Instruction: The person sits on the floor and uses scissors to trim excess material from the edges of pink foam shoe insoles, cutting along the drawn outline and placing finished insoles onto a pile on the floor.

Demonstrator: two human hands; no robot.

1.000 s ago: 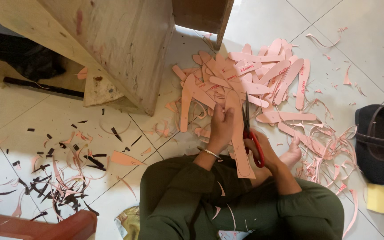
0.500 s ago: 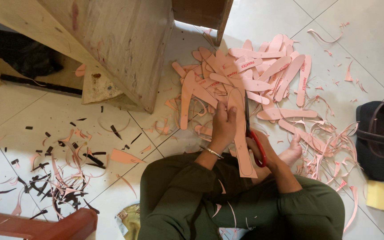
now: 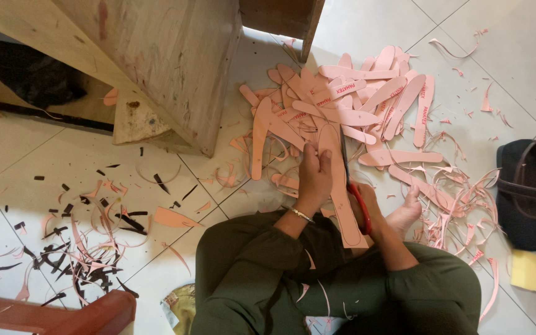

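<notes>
I sit on the tiled floor in a dark green top. My left hand (image 3: 313,175) grips a long pink sole-shaped sheet (image 3: 339,192) that lies along my lap. My right hand (image 3: 367,208) holds red-handled scissors (image 3: 358,205), whose blades run up the sheet's right edge. My right hand is largely hidden behind the sheet and handles. A thin bracelet (image 3: 301,214) circles my left wrist. My bare foot (image 3: 404,214) rests just right of the scissors.
A heap of cut pink insole shapes (image 3: 367,102) lies ahead of me, with curled pink trimmings (image 3: 460,198) to the right. A wooden bench (image 3: 156,56) stands at upper left. Black and pink scraps (image 3: 88,242) litter the left floor. Dark shoes (image 3: 531,192) and a yellow sponge (image 3: 530,270) sit at right.
The scissors have advanced up along the pink sheet's right edge, and my left hand has shifted slightly with the sheet. The view has tilted a little.
</notes>
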